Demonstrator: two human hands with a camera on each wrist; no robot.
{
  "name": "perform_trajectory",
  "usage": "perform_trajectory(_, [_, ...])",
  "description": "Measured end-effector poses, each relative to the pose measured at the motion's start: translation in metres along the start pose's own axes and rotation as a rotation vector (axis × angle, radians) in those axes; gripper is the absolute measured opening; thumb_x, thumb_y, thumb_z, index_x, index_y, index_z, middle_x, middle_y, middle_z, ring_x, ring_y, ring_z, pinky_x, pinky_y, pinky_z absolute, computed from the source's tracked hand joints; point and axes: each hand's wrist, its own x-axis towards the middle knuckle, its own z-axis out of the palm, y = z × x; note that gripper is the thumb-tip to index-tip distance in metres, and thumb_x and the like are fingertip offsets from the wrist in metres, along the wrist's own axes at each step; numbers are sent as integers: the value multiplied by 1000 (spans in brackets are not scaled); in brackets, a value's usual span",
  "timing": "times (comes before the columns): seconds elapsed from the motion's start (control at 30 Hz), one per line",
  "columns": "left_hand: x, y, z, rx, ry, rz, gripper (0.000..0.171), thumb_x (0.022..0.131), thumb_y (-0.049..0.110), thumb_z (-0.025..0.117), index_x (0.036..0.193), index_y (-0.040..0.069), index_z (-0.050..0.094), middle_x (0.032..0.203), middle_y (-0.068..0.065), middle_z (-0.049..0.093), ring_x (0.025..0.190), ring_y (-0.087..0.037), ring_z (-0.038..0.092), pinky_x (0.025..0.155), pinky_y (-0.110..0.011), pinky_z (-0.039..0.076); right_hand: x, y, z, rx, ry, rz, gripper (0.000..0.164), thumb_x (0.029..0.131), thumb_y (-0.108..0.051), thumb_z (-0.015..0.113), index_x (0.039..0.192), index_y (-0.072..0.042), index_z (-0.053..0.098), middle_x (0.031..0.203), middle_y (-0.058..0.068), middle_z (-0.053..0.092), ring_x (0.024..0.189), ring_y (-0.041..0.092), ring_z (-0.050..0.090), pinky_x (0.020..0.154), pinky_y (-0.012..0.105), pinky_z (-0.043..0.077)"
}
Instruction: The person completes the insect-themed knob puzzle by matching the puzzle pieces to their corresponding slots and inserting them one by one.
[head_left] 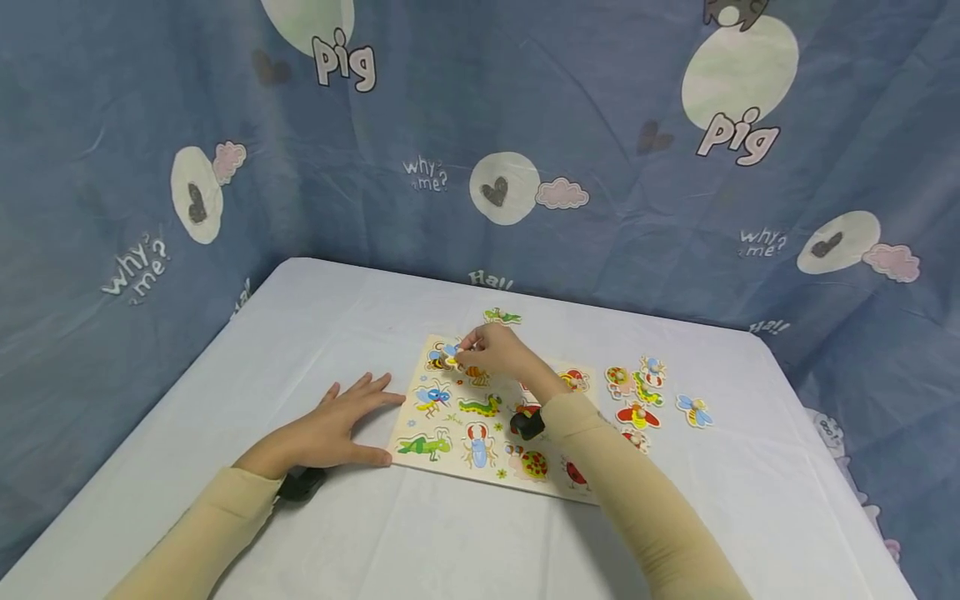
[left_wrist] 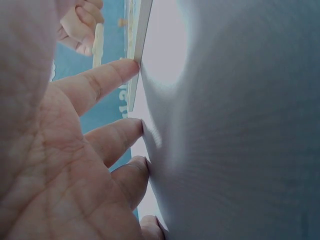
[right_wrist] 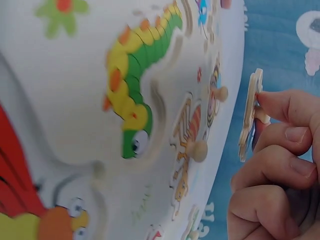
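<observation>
A wooden insect puzzle board (head_left: 465, 474) lies on the table. My right hand (head_left: 495, 350) pinches a knobbed puzzle piece (right_wrist: 249, 117) by its peg, above the board's far left corner. In the right wrist view this piece is edge-on, its picture turned away. Below it, a bee piece (right_wrist: 214, 100) and an orange-striped insect piece (right_wrist: 186, 145) sit on the board with their knobs up. My left hand (head_left: 330, 425) is spread flat at the board's left side; its index finger (left_wrist: 107, 82) touches the board's edge in the left wrist view.
Right of the board lie several loose pieces, among them a snail (head_left: 618, 380), a caterpillar (head_left: 648, 390), a red-winged insect (head_left: 639, 415) and a blue-winged one (head_left: 694, 410). A grasshopper piece (head_left: 501, 317) lies beyond the far edge. A blue printed curtain (head_left: 420, 225) surrounds the table.
</observation>
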Motion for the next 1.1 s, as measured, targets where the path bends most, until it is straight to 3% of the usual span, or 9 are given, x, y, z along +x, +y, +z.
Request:
perform_trajectory(0.37, [-1, 2, -1, -6, 8, 3, 87, 82, 51, 91, 155, 20, 56, 176, -24, 28, 164, -55, 13, 124, -84, 0, -18, 1, 11, 59, -41, 30, 19, 103, -28, 73, 110, -11, 75, 83, 0, 71, 66, 12, 49, 62, 25, 44])
perform_trajectory(0.63, [-1, 2, 0, -1, 4, -6, 87, 82, 50, 91, 155, 20, 56, 176, -23, 27, 164, -54, 13, 124, -83, 0, -28, -3, 19, 88, -79, 9, 18, 103, -25, 73, 110, -8, 75, 61, -5, 51, 55, 10, 38, 57, 25, 38])
perform_trajectory(0.9, [0, 3, 0, 11, -2, -17, 87, 82, 51, 91, 156, 21, 55, 176, -23, 27, 164, -54, 14, 124, -83, 2, -28, -5, 33, 72, -99, -23, 19, 102, -26, 74, 109, -9, 76, 61, -6, 53, 56, 9, 40, 57, 24, 40])
perform_trajectory(1.1, [0, 2, 0, 13, -1, -2, 87, 83, 51, 90, 156, 21, 55, 176, -23, 28, 164, -54, 14, 124, -84, 2, -28, -12, 41, 53, -111, -19, 16, 101, -26, 75, 104, -11, 77, 70, -4, 63, 59, 9, 46, 56, 23, 41])
